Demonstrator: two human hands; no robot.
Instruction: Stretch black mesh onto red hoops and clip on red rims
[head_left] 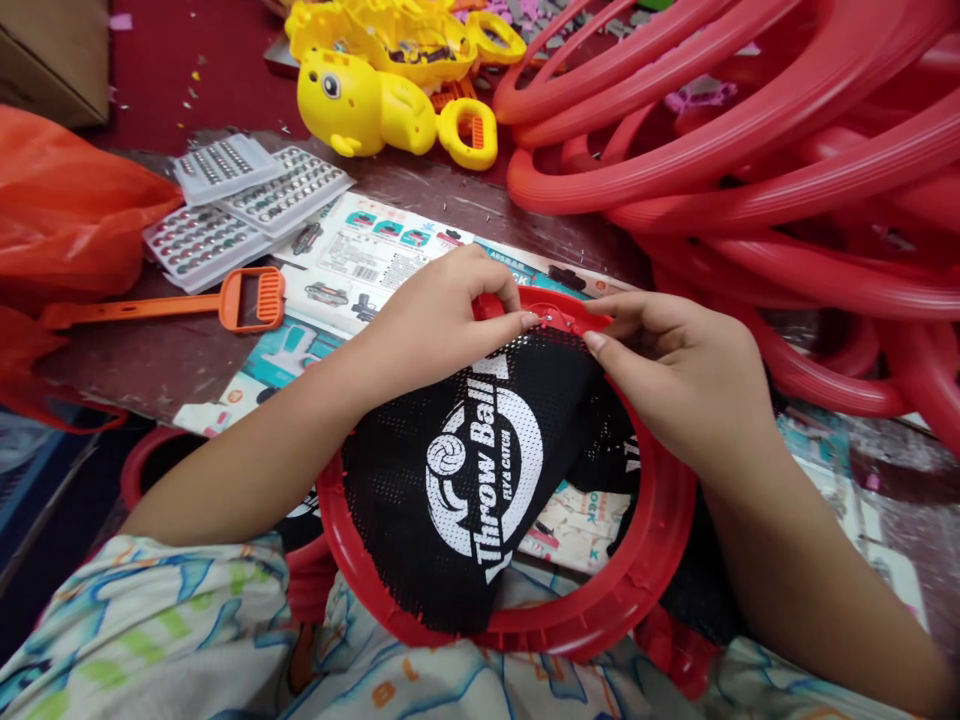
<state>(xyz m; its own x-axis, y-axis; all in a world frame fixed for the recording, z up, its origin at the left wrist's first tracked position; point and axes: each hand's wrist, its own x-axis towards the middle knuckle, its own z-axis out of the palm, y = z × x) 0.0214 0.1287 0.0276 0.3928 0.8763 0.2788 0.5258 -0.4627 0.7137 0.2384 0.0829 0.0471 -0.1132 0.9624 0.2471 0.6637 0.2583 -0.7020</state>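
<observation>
Left hand [442, 310] pinches one black net [465, 490]; right hand [682, 370] grips one red hoop [671, 510]. Three trays [289, 190] beyond left; rightward hoop pile [750, 208] cropped.

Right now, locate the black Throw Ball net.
In the head view, the black net is below centre, across the left side of the red ring, below the left hand.

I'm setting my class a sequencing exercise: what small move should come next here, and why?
Perhaps work the upper edge of the black mesh onto the top of the red ring. The left hand and right hand both have fingertips there, while the ring's lower-right stretch looks bare, with a printed sheet showing through the opening.
</observation>
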